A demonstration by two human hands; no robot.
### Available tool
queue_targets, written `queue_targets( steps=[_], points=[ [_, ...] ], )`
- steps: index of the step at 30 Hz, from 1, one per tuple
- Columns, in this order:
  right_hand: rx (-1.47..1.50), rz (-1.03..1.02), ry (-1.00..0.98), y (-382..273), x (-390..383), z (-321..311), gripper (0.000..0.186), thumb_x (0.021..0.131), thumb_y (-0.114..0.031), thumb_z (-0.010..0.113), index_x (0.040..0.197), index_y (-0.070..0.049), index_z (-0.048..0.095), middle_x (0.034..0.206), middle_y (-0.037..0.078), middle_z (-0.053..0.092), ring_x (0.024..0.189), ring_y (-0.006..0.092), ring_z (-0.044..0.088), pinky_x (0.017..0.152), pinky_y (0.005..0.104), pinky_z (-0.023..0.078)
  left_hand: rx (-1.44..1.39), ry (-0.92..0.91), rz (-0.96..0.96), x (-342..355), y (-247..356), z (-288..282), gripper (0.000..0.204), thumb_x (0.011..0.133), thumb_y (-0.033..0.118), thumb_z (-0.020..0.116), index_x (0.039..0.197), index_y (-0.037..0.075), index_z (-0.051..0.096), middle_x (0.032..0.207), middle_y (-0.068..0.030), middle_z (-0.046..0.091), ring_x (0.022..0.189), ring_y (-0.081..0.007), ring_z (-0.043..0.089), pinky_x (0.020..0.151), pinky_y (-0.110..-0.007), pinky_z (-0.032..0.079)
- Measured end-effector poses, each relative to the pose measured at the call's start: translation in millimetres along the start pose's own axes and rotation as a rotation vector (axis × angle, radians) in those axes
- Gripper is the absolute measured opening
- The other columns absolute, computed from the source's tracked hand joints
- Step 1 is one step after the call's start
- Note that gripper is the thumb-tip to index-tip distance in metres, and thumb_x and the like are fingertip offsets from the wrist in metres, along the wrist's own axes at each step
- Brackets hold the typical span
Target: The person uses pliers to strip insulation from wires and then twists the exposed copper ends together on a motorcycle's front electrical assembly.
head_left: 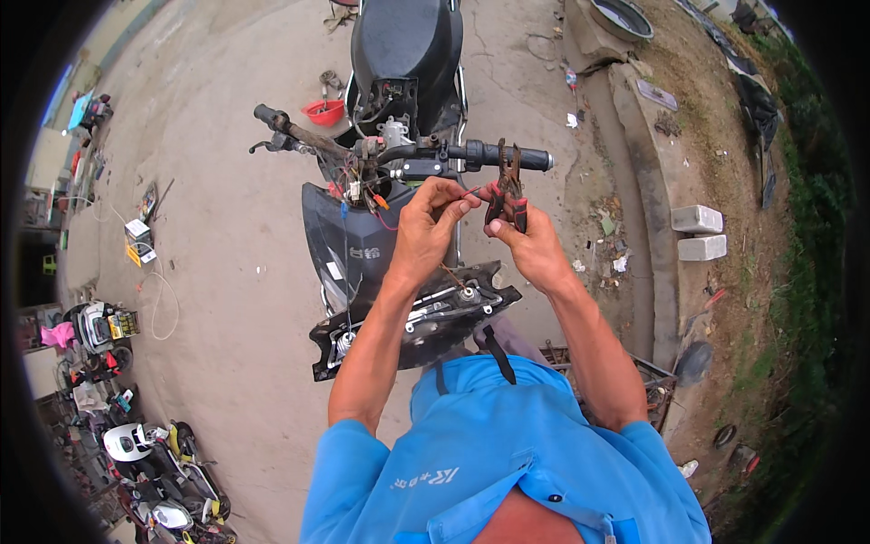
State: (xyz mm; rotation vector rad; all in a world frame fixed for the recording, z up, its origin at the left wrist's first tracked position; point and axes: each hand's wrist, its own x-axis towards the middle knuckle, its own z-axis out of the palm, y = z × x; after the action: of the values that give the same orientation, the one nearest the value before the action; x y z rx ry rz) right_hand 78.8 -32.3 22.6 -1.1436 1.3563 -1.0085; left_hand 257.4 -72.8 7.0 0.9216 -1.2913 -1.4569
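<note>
A red wire [470, 192] runs between my two hands in front of an electric scooter's stripped handlebar [485, 156]. The fingertips of my left hand [424, 228] are pinched on it. My right hand [535, 249] is closed round a pair of pliers [509, 174] with red and black handles, their worn metal jaws pointing up. Whether the right fingers also touch the wire's end is too small to tell. Loose wires and an orange connector [381, 202] stick out beside my left hand. Below my hands, a black front light panel [426, 317] hangs tilted on its cables.
The scooter's black seat [408, 41] extends away from me. A red bowl [324, 112] sits on the concrete behind the left grip. Parked scooters [154, 471] line the lower left. On the right, a low kerb [657, 254] and two white blocks [698, 233] border the dirt.
</note>
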Motion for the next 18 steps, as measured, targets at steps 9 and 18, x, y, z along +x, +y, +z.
queue_targets(
  steps=[9, 18],
  points=[
    [0.157, -0.221, 0.094, -22, 15, 15, 0.038, 0.095, -0.003, 0.068, 0.132, 0.001, 0.058, 0.115, 0.006, 0.068, 0.102, 0.0111, 0.063, 0.092, 0.0291, 0.053, 0.007, 0.006, -0.029, 2, 10, -1, 0.017, 0.097, 0.008, 0.071, 0.108, 0.0, 0.061, 0.096, -0.006, 0.073, 0.093, -0.0096, 0.066, 0.085, -0.024, 0.051],
    [0.253, -0.108, 0.064, -20, 24, 16, 0.03, 0.094, -0.003, 0.072, 0.121, 0.0, 0.062, 0.105, 0.003, 0.069, 0.091, 0.0092, 0.064, 0.079, 0.0274, 0.055, -0.065, 0.027, -0.037, -2, 13, -5, 0.016, 0.094, 0.007, 0.073, 0.106, 0.002, 0.064, 0.093, -0.0035, 0.073, 0.087, -0.0074, 0.064, 0.078, -0.022, 0.05]
  ],
)
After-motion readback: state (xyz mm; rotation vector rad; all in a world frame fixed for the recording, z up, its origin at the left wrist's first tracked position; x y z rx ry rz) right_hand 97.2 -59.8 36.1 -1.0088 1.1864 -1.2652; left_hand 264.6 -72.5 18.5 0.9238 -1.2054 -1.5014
